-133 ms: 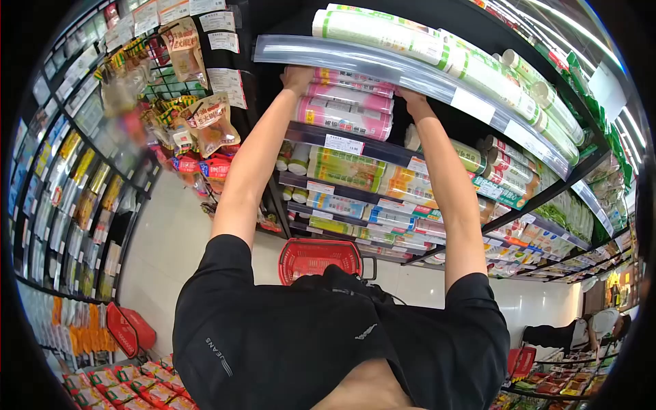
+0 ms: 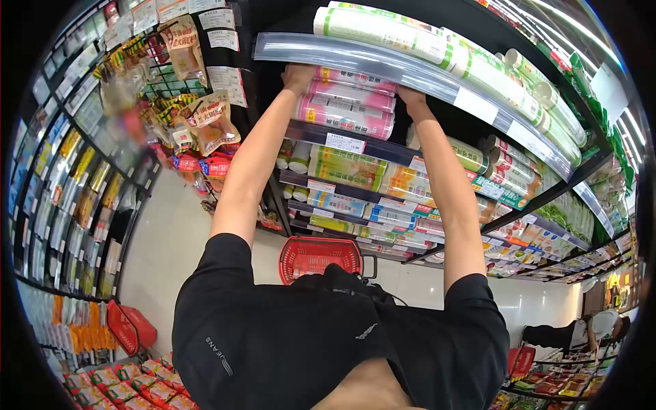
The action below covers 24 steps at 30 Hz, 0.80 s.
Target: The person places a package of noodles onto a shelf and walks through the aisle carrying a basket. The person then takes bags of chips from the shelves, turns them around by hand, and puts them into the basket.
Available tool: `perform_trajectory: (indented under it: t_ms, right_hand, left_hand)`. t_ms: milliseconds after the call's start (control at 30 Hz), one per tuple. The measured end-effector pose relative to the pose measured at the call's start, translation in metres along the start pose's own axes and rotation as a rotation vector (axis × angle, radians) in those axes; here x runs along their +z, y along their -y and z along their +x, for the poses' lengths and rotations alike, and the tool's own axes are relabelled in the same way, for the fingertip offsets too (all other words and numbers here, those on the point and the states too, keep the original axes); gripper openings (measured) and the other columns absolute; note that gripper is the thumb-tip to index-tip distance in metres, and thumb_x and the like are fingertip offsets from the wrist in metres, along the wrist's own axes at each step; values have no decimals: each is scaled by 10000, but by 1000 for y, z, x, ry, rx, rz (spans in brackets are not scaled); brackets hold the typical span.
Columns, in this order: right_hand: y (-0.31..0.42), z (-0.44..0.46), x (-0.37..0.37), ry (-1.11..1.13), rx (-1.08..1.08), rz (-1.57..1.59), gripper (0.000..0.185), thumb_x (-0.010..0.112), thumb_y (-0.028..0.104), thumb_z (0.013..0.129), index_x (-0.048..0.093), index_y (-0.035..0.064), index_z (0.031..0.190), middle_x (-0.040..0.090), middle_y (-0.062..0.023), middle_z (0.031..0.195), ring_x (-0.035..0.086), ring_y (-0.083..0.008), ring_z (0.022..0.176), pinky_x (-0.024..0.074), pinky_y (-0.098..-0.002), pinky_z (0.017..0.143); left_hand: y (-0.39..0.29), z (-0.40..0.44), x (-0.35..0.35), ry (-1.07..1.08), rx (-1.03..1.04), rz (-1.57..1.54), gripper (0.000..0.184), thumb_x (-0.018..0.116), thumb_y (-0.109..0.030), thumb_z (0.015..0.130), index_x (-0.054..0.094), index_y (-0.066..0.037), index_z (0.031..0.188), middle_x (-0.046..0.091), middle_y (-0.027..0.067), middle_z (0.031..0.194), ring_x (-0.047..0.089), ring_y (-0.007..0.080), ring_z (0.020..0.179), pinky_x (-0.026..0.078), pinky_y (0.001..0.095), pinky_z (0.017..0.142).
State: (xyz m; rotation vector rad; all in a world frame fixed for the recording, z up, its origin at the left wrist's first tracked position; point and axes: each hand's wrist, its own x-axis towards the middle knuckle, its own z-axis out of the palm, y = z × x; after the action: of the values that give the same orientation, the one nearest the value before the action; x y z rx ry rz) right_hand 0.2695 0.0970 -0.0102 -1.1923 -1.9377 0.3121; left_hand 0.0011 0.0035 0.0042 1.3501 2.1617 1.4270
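Several pink and white rolls (image 2: 347, 116) lie stacked on a shelf below the clear shelf edge (image 2: 355, 58). At the left end of the upper rolls is my left hand (image 2: 298, 78), its fingers hidden behind the rolls and in shadow. My right hand (image 2: 411, 96) is at their right end, partly under the clear edge, with its fingers out of sight. Both arms reach forward, one on each side of the rolls. Whether the hands grip the rolls cannot be made out.
Green and white rolls (image 2: 383, 34) lie on the shelf above. Lower shelves hold more rolls (image 2: 346, 169). A red basket (image 2: 320, 253) stands on the floor below. Hanging snack packs (image 2: 210, 121) are at the left. Another person (image 2: 581, 335) is at the far right.
The view has shifted very slightly. My hands and the pink rolls stay in nearly the same place.
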Motion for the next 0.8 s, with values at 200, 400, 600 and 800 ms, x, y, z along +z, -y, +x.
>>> perform_trajectory:
  t_ms: [200,400,600,800]
  right_hand:
    - [3,-10,8,11,40,-5,493,559,334,867,485,61,1271,489,-123,1307,451,-245,1195,361,-312,976]
    - [14,-16,7,70,78,194,489,562,344,871,496,55,1261,501,-125,1294,465,-220,1168,364,-306,966]
    - [17,-18,4,142,187,281,517,567,369,871,485,58,1275,498,-109,1295,467,-204,1146,361,-299,961]
    - [7,-18,0,267,145,392,673,623,484,808,457,67,1309,477,-106,1306,454,-210,1169,361,-309,975]
  left_hand:
    - [22,16,11,43,128,45,692,501,-611,780,495,-115,1263,495,157,1290,459,340,1192,358,423,986]
    - [20,8,7,195,9,-252,673,629,-537,763,520,-90,1253,539,120,1260,491,232,1187,392,324,958]
    - [27,16,5,290,-74,-265,682,625,-494,785,481,-53,1285,509,111,1282,506,210,1128,396,320,936]
    - [31,4,-4,270,2,-364,637,653,-460,779,540,19,1182,608,135,1097,590,219,976,461,333,833]
